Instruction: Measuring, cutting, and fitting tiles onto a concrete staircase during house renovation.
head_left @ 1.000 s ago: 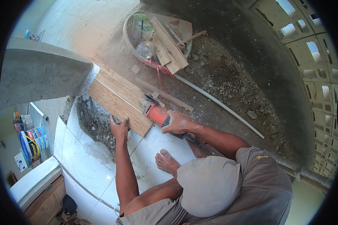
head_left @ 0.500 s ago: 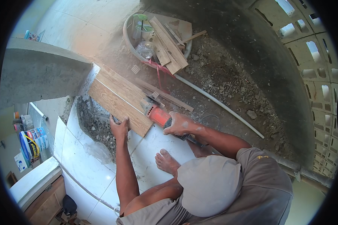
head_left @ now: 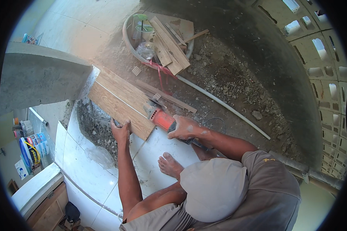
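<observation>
My right hand (head_left: 184,127) is closed round the body of an orange and black angle grinder (head_left: 162,118). Its disc end rests at the right part of a wood-grain plank-shaped tile (head_left: 119,102), where a pale straight line runs lengthwise along the tile. With fingers and thumb, my left hand (head_left: 121,131) grips the tile's near edge, left of the grinder. The tile slants from the foot of a concrete wall toward my bare foot (head_left: 170,165), over rubble and white floor tiles (head_left: 165,144). The disc's contact with the tile is partly hidden by the tool's head.
Behind lies a round tub (head_left: 128,40) with wood-grain offcuts (head_left: 169,44) and plastic. A white pipe (head_left: 227,106) crosses the dirt on the right. Narrow strips (head_left: 169,98) lie beyond the grinder. To the left are a concrete wall (head_left: 42,77) and a bucket (head_left: 38,145). Dust hangs over the far floor.
The whole view has shifted slightly. Both hands keep their grips, and the grinder stays at nearly the same place on the tile.
</observation>
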`<state>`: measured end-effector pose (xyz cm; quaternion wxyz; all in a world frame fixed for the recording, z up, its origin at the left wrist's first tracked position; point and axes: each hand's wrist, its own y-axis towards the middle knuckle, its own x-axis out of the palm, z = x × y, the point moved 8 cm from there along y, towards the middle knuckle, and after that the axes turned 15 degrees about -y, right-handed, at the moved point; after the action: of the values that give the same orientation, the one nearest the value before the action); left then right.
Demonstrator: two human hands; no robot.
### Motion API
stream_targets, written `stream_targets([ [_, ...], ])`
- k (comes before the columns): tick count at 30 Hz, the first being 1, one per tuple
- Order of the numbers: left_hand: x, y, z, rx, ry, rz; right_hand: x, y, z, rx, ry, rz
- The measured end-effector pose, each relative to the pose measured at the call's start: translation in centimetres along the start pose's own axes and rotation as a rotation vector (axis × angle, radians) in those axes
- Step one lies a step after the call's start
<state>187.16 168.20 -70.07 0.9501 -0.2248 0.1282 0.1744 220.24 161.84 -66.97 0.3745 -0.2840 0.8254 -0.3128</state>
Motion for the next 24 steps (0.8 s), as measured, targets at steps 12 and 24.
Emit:
stream_targets([
  [12,0.4,-0.4,0.4,-0.026,-0.114,0.007,-0.2,-1.1,0.2,-0.001,0.018,-0.003],
  [24,0.0,0.3,-0.3,0.011,-0.024,-0.013,0.3,-1.6,0.7,-0.010,0.039,0.011],
])
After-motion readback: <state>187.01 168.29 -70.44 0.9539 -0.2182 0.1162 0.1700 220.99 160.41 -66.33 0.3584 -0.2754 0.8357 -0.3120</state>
